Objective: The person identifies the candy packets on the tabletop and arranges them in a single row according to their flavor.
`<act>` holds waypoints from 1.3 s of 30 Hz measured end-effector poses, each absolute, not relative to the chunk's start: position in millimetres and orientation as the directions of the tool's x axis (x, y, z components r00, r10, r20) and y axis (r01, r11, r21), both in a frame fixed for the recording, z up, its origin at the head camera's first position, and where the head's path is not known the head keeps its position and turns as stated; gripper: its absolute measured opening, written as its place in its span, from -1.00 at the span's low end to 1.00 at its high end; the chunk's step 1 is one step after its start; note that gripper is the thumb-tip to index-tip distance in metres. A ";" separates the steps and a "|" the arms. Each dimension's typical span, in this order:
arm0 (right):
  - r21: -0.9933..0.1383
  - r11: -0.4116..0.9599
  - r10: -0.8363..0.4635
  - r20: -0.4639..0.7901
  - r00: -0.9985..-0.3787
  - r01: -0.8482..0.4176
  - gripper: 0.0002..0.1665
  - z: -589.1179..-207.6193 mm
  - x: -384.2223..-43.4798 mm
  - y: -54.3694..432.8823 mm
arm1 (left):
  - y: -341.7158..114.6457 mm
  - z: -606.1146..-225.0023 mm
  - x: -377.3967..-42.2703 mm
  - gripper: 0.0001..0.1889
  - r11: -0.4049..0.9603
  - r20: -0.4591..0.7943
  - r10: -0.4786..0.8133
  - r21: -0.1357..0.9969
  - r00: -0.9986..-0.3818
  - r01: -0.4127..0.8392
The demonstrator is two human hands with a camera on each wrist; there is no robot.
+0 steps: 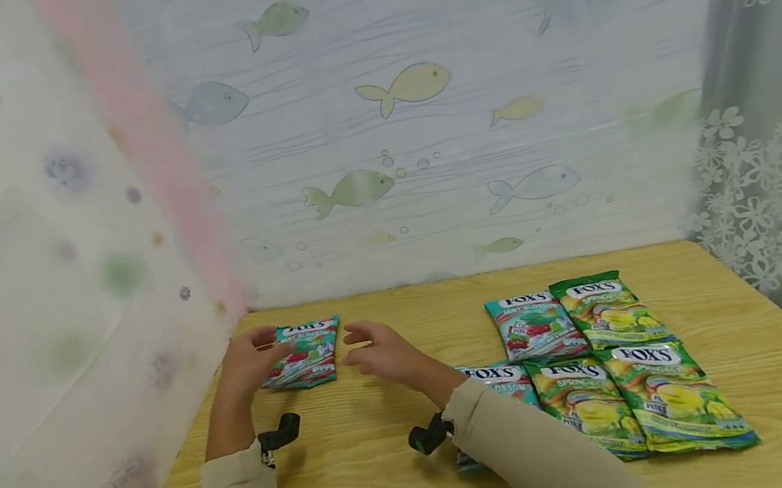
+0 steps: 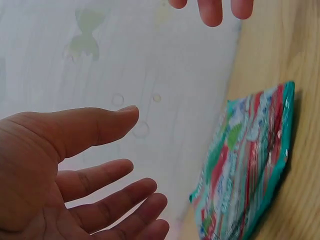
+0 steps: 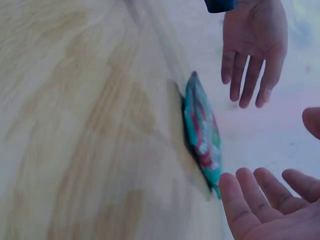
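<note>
At the far left of the table lies a teal and red FOX'S Mint Blossom candy bag (image 1: 308,358), flat on its back with a striped lower edge. My left hand (image 1: 248,366) hovers at its left side with fingers spread and overlaps its edge in the head view. On the bag's other side my right hand (image 1: 388,354) hangs in the air, palm turned inward, fingers relaxed and apart from the bag. Both wrist views show the same candy bag (image 2: 245,165) resting on the wood between the hands, with nothing in either hand.
Several more candy bags lie in two rows at the right: green Springtea-like ones (image 1: 680,403) and teal Mint Blossom ones (image 1: 536,328). My right sleeve (image 1: 534,442) partly covers the front row. A fish-patterned curtain (image 1: 428,188) hangs behind the wooden table (image 1: 364,467); another covering (image 1: 55,328) borders the left.
</note>
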State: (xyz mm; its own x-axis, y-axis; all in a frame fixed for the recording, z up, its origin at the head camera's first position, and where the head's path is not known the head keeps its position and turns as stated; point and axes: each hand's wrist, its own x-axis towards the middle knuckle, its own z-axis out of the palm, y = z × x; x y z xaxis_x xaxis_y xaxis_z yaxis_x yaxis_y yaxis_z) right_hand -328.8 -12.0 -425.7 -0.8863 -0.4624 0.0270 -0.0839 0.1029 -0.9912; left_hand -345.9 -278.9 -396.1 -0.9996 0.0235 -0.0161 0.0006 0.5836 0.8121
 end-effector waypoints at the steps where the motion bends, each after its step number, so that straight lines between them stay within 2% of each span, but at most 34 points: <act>1: -0.988 0.115 -0.458 0.037 -0.888 -0.100 -0.27 -423.5 -328.5 -7.7 | -275.8 -394.2 -345.5 -0.28 0.588 -0.006 0.024 0.809 -1.000 0.009; 7: -0.964 0.177 -0.453 0.098 -0.886 -0.197 -0.34 -411.3 -322.6 17.3 | -256.5 -382.7 -343.8 -0.28 0.635 0.033 0.046 0.771 -0.998 0.055; 18: -0.883 0.313 -0.447 0.188 -0.874 -0.350 -0.39 -402.5 -311.9 53.9 | -222.5 -372.3 -333.9 -0.28 0.644 0.065 0.103 0.756 -0.993 0.116; 24: -0.851 0.364 -0.422 0.211 -0.882 -0.378 -0.42 -395.6 -305.2 74.8 | -200.5 -366.4 -326.4 -0.28 0.652 0.105 0.150 0.737 -0.983 0.178; 39: -0.821 0.453 -0.356 0.191 -0.915 -0.348 -0.43 -389.4 -302.6 132.0 | -162.3 -358.8 -314.8 -0.34 0.620 0.157 0.234 0.737 -0.959 0.272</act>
State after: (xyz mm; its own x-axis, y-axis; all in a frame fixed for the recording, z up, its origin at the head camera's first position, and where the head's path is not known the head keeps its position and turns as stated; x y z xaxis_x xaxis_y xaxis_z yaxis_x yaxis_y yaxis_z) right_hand -302.6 132.0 -389.4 -0.9148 -0.3556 0.1914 -0.3479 0.4533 -0.8207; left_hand -314.8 -162.3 -358.8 -0.9594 0.2343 0.1568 0.2716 0.6195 0.7365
